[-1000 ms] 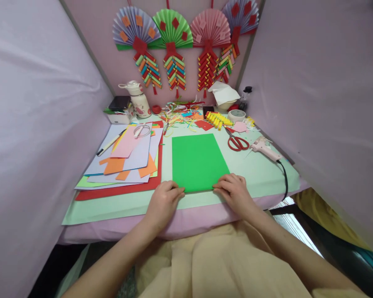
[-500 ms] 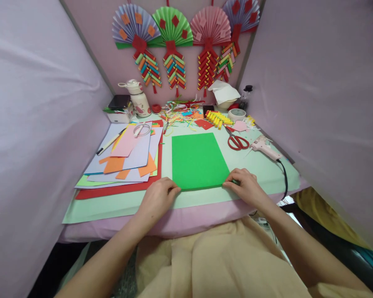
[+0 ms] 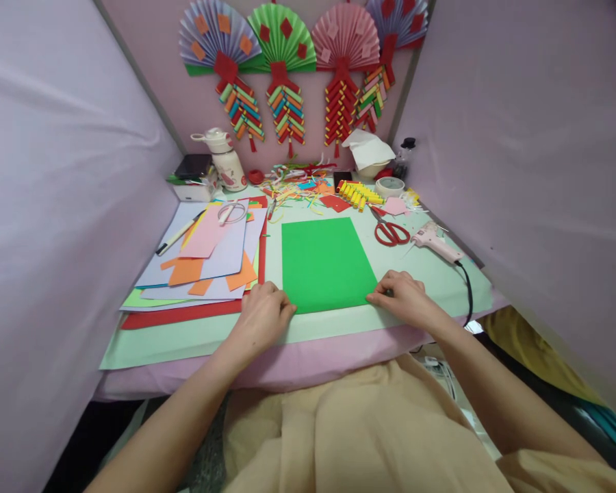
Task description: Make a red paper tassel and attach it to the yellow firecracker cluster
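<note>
A sheet of bright green paper (image 3: 326, 263) lies flat on the pale green table cover (image 3: 185, 342), its near edge towards me. At its near left corner, my left hand (image 3: 267, 313) pinches the edge between thumb and fingers. My right hand (image 3: 401, 298) does the same at the near right corner, with the fingers curled and the thumb against the paper. The far half of the sheet lies untouched.
To the left is a stack of coloured paper (image 3: 220, 257) with a pen (image 3: 182, 233) on top. Red-handled scissors (image 3: 391, 234) and a glue gun (image 3: 436, 243) lie right. Behind are paper scraps (image 3: 298, 188), yellow rolls (image 3: 358, 195), tape (image 3: 389, 186) and a bottle (image 3: 228, 168).
The whole view has shifted slightly. Both hands stay at the near corners of the green paper, and its near edge now lies flatter.
</note>
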Available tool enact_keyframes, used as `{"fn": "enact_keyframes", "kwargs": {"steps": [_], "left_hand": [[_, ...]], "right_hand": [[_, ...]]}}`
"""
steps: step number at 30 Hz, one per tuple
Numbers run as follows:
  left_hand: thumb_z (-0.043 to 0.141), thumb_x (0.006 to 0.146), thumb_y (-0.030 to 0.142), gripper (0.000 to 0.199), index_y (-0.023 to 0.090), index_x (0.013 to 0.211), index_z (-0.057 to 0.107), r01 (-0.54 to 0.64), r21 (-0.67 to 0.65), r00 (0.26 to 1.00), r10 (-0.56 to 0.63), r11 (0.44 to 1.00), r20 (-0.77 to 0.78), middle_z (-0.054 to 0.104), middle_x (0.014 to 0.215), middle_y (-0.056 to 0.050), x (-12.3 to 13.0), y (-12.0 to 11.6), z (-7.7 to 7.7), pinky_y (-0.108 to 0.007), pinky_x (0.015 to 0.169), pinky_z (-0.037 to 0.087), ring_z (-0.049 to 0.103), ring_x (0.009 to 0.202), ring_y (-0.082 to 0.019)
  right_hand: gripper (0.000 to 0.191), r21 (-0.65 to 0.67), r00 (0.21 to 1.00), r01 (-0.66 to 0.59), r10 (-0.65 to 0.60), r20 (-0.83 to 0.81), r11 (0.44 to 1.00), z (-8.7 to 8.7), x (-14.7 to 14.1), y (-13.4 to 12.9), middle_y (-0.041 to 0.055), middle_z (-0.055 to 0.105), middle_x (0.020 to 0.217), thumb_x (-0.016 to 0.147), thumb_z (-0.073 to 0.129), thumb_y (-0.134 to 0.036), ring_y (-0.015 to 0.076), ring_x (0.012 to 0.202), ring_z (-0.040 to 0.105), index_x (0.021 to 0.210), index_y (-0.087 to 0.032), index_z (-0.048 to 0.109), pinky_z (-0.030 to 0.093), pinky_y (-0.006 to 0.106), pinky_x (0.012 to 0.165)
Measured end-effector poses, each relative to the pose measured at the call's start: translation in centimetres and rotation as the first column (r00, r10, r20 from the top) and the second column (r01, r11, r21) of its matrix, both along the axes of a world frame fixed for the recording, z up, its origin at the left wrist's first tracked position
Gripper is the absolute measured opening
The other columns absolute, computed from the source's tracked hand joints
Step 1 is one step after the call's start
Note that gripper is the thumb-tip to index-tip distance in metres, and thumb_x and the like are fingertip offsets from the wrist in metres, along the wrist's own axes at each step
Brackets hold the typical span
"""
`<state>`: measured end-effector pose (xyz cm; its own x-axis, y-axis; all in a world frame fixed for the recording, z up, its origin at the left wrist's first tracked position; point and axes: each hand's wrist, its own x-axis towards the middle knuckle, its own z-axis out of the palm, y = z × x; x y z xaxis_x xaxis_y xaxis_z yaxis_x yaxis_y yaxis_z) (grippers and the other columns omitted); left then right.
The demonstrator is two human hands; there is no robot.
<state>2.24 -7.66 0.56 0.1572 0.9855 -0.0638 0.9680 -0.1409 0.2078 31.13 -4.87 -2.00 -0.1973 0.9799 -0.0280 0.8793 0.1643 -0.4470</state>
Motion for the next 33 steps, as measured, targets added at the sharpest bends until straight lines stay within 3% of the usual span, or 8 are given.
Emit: {"fn": "enact_keyframes", "kwargs": {"steps": [19,33], "left_hand": [[0.052,0.081,0.041,0.028,0.019,0.068,0.063,-0.010,-0.080,0.998,0.005,0.997,-0.055,0.058,0.091,-0.009,-0.4,0.8,0.7,-0.039,0.075,0.039,0.052,0.093,-0.028],[0.051,0.081,0.042,0.028,0.019,0.067,0.062,0.003,-0.076,0.997,-0.009,0.997,-0.078,0.059,0.091,-0.009,-0.5,0.9,0.5,-0.039,0.073,0.039,0.053,0.093,-0.029]], "right_hand": [[0.032,-0.106,0.982,-0.032,0.051,0.181,0.994,1.4,0.2,1.1,0.0029,0.061,0.090,0.080,0.056,-0.047,0.0221,0.091,0.051,0.064,-0.021,0.061,0.026,0.031,0.069],[0.026,-0.139,0.977,-0.067,0.093,0.194,0.988,1.1,1.1,1.9,0.0038,0.063,0.094,0.081,0.056,-0.043,0.0221,0.091,0.052,0.068,-0.021,0.063,0.028,0.031,0.069]]}}
